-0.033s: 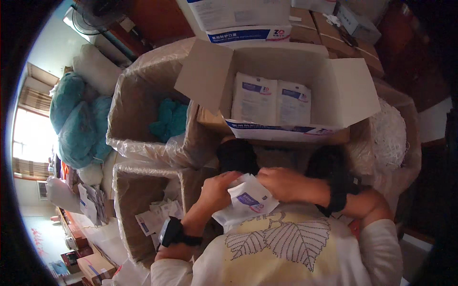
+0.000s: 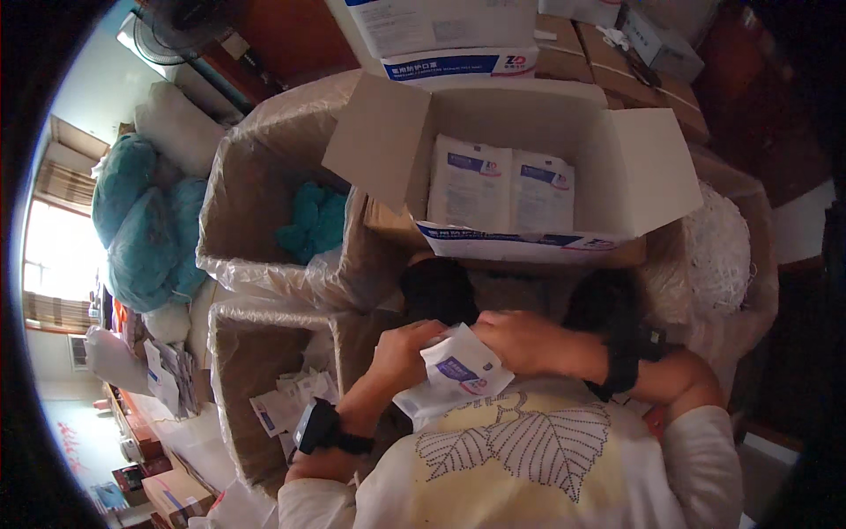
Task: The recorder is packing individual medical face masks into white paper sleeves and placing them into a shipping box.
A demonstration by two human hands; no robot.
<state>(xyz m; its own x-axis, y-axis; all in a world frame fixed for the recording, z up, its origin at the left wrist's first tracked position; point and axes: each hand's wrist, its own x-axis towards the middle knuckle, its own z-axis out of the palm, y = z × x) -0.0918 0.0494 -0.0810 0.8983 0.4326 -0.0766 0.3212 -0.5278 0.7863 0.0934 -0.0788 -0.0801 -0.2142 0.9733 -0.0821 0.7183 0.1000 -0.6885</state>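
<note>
In front of my chest I hold a white packet [image 2: 463,366] with a blue band and small print. My left hand [image 2: 404,354] is closed on its upper left edge, and my right hand [image 2: 520,342] grips the upper right edge. The fingertips are partly hidden behind the packet and the knuckles. Just beyond my knees stands an open white carton [image 2: 634,176], its side flaps spread outward. Inside it, two stacks of similar white packets [image 2: 471,189] sit side by side.
To the left, a plastic-lined box [image 2: 220,344] contains loose white packets; another lined box [image 2: 233,189] beyond it holds teal material [image 2: 315,220]. Full teal bags [image 2: 145,229] lean at the far left. A bag of white stringy material [image 2: 718,247] stands at right. More cartons [image 2: 449,31] are stacked behind.
</note>
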